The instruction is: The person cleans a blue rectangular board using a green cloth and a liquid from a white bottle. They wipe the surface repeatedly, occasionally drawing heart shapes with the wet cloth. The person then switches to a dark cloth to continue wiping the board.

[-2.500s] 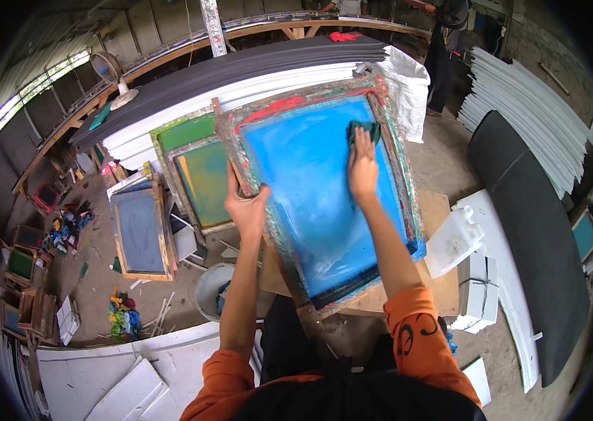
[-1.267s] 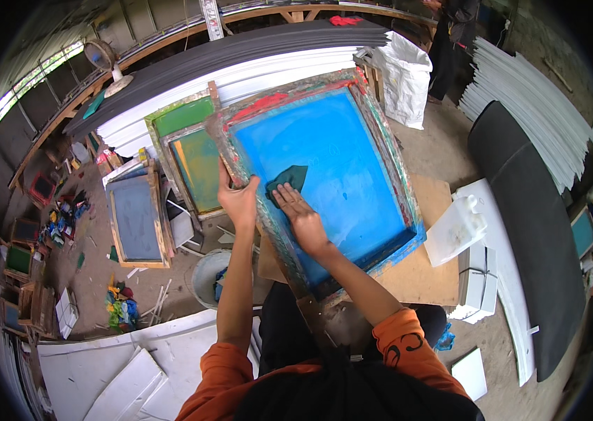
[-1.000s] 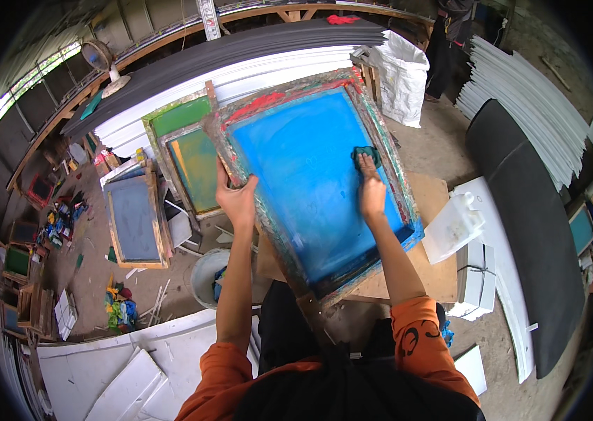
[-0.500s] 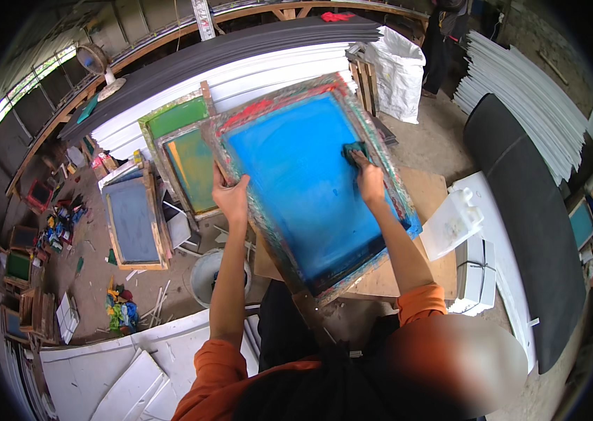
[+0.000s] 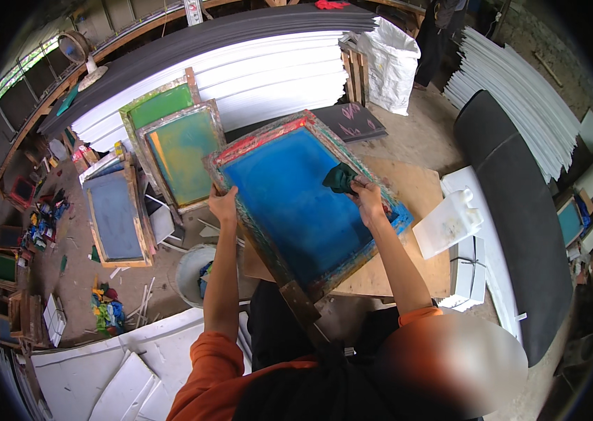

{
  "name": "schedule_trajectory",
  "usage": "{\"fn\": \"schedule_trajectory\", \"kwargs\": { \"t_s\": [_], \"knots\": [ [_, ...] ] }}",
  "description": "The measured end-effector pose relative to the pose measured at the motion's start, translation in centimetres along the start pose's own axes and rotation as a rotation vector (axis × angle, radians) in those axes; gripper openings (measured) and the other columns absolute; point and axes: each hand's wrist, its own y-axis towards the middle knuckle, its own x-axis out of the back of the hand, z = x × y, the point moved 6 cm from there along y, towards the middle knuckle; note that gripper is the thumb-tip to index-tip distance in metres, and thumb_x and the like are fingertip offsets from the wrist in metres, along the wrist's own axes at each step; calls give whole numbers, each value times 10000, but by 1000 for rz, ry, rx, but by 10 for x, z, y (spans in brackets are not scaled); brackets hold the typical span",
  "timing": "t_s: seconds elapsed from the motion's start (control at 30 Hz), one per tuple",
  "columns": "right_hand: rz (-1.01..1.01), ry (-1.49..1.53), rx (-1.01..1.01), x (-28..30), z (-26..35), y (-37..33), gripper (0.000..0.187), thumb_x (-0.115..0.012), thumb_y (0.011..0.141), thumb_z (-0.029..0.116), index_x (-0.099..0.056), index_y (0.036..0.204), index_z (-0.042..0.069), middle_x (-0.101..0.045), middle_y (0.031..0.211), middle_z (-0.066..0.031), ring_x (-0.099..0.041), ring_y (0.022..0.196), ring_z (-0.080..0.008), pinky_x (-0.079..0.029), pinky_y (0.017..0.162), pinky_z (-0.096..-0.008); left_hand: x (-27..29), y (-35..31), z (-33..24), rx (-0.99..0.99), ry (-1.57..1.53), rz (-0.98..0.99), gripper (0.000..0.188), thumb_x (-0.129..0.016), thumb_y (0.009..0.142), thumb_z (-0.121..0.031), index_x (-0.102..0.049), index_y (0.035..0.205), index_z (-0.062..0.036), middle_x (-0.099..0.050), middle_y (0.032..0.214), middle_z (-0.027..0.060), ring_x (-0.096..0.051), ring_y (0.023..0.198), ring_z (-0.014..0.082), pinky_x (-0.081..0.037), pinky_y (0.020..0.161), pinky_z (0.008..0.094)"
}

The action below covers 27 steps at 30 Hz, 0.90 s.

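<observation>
A screen-printing frame (image 5: 289,203) with blue mesh and a paint-stained wooden rim is tilted in front of me over a wooden board. My left hand (image 5: 224,206) grips its left rim, thumb on top and the other fingers mostly hidden behind. In my right hand (image 5: 368,199) a dark green rag (image 5: 340,178) is pinched, held over the right side of the blue mesh. Whether the rag touches the mesh I cannot tell. Blue paint marks the frame's right corner.
Two more screen frames, one yellow-green (image 5: 183,156) and one green (image 5: 161,105), lean against stacked white sheets (image 5: 275,77). A grey screen (image 5: 115,216) stands at left. A bucket (image 5: 187,275) is beside my left arm. Right of the wooden board (image 5: 408,182) sits a translucent jug (image 5: 448,221).
The blue frame has come down and tilted away from its more face-on pose. My right hand has lowered with the rag, which now bunches up more visibly. My left hand keeps its grip.
</observation>
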Motion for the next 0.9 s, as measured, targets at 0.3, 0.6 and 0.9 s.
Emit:
{"fn": "schedule_trajectory", "kwargs": {
  "t_s": [0.3,0.6,0.9],
  "knots": [
    [6,-36,13,1,-1,-11,295,-520,890,36,-522,1165,-68,-583,1052,-96,-565,948,-167,-484,771,-289,4,-2,22,66,312,87,672,-744,626,-206,-509,1208,34,-633,1008,190,-616,914,331,-465,808,387],
    [-42,-124,257,83,36,-85,239,-540,878,80,-574,1079,-45,-614,920,-45,-553,839,-109,-442,714,-249,-59,-125,-140,-469,56,561,739,-715,755,-204,-335,1356,-4,-419,1338,224,-453,1200,347,-376,976,396],
    [-292,-455,486,176,10,-169,196,-503,860,14,-581,1040,3,-655,931,-113,-632,879,-196,-467,797,-298,-174,-345,-132,-530,222,1568,653,-655,824,-218,-329,1369,-68,-444,1329,192,-472,1194,317,-408,969,397]
  ]
}}
